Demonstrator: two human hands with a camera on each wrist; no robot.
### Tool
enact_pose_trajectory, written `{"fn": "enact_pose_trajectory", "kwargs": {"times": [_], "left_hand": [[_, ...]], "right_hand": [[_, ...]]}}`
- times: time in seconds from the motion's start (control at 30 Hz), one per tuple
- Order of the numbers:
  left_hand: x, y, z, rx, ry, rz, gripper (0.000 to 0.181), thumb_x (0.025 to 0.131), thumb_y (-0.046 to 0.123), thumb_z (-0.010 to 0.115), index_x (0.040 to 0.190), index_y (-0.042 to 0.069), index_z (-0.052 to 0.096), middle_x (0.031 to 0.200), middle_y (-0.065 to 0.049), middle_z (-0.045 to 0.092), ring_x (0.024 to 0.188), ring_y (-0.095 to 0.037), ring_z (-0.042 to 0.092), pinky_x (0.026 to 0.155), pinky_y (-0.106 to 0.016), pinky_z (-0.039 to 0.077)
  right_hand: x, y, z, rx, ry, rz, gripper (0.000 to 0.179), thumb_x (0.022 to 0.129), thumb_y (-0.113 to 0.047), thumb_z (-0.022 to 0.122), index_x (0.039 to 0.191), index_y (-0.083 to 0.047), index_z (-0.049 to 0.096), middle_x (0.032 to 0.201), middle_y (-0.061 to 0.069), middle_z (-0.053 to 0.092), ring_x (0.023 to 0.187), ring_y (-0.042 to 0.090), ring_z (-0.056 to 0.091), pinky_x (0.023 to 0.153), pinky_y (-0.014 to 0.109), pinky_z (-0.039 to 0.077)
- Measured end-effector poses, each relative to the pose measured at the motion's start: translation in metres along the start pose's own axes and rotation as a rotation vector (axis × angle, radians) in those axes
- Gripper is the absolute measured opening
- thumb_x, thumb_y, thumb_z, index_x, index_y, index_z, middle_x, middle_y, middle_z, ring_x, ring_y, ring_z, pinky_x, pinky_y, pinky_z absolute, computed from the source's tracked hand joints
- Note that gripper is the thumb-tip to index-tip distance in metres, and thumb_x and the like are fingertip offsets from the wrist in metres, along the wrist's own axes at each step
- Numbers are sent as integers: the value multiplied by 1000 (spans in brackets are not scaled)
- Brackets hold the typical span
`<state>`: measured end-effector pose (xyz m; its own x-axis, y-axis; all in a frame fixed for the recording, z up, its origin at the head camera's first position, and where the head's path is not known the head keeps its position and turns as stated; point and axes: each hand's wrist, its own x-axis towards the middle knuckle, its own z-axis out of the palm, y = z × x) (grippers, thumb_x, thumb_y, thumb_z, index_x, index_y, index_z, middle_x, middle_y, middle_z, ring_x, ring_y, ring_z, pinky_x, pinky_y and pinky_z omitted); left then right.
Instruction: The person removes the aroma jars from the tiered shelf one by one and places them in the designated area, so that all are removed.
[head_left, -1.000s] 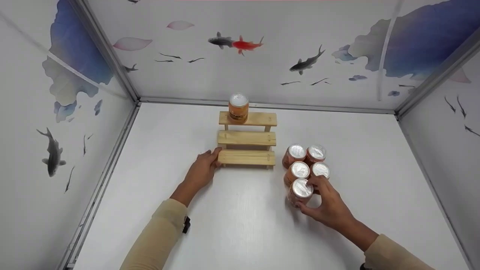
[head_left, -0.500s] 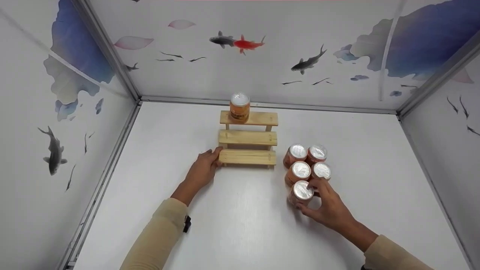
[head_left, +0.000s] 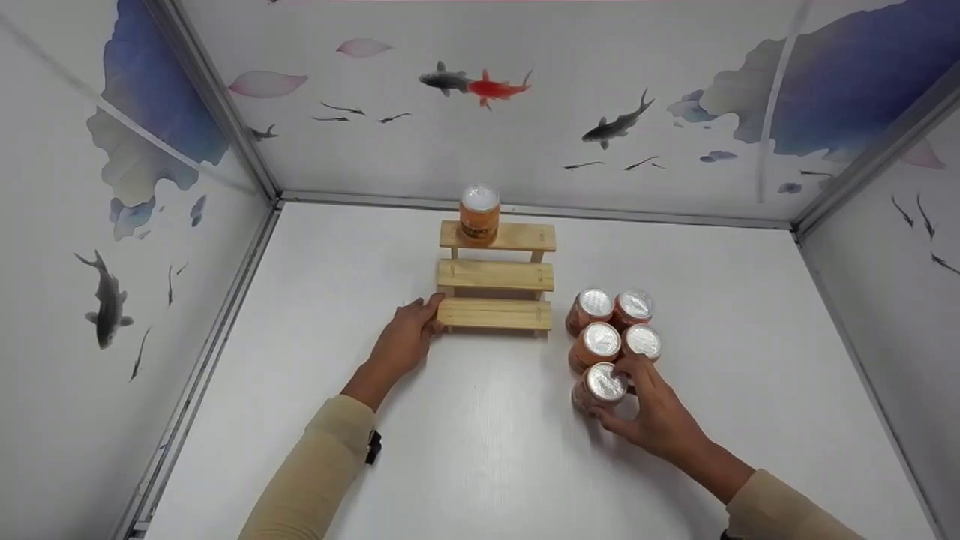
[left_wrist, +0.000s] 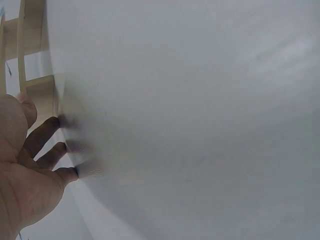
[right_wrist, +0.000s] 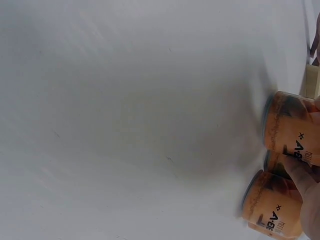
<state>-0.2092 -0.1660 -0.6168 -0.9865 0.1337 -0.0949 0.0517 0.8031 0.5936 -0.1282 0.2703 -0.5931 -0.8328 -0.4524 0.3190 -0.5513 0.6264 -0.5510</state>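
A three-step wooden stand [head_left: 495,313] is at the table's middle. My left hand [head_left: 401,341] holds the left end of its lowest step. In the left wrist view my thumb lies against the board, and other fingers of the left hand [left_wrist: 37,170] touch the table. My right hand [head_left: 656,412] grips the nearest can [head_left: 589,397], silver-lidded, between thumb and fingers. Several more cans [head_left: 592,354] are grouped just behind it. In the right wrist view the can [right_wrist: 287,122] shows an orange label with dark letters. Another can [right_wrist: 270,207] appears below it.
One orange can [head_left: 478,221] stands on the left of the stand's top step. White panels [head_left: 525,150] with painted fish enclose the white table [head_left: 480,465] at the back and sides, with metal strips along their bottom edges.
The can in my right hand has shifted slightly toward me, away from the one behind it. My left hand stays at the stand's lowest step.
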Motion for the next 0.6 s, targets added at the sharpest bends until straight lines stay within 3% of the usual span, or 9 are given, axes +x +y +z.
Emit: {"fn": "enact_pose_trajectory", "kwargs": {"times": [0.3, 0.6], "left_hand": [[-1, 0, 1, -11, 7, 12, 60, 115, 39, 54, 171, 22, 43, 168, -13, 55, 164, -38, 42, 138, -58, 29], [0, -2, 0, -8, 23, 47, 57, 116, 36, 55, 170, 21, 45, 165, -16, 59, 161, -40, 45, 136, -61, 34]], "right_hand": [[0, -2, 0, -13, -10, 32, 84, 73, -9, 105, 138, -5, 53, 129, 6, 58, 120, 14, 66, 88, 33, 69], [2, -1, -1, -50, -15, 10, 82, 74, -13, 106, 136, -6, 53, 126, 6, 59, 115, 13, 68, 85, 33, 69]]}}
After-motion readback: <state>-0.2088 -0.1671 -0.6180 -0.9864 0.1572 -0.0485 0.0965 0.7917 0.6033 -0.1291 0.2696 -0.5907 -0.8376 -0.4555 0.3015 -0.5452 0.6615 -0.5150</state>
